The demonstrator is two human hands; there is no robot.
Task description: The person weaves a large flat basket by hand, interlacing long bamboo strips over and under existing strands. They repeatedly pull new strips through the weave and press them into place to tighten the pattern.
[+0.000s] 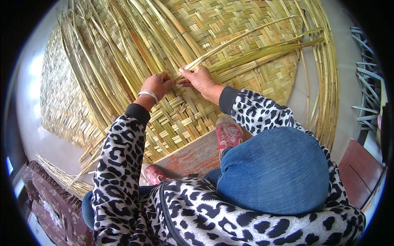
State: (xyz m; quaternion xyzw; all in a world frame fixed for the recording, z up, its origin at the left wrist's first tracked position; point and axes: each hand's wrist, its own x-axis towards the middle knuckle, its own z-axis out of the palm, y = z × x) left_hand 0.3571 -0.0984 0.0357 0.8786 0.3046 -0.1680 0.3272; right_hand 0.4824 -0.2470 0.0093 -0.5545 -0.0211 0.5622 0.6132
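A large woven reed mat (246, 24) spreads out before me, pale green and yellow in a diagonal weave. My right hand (201, 81) is closed around a long reed strip (242, 36), whose far end slants up to the right over the mat. Close beside it, my left hand (156, 87), with a pale bracelet at the wrist, pinches near the same strip's lower end; its fingertips are partly hidden. Greener, flat reed strips (262, 53) run rightward from near my right hand. Many loose reeds (123, 45) lie lengthwise across the mat beyond my left hand.
A bundle of long reeds (326, 82) lies along the right side. Beneath me is a worn reddish wooden board (193, 160), with my red shoes by it. Short reeds (61, 174) and a brown patterned cloth (53, 205) are at lower left; a metal rack (365, 82) stands far right.
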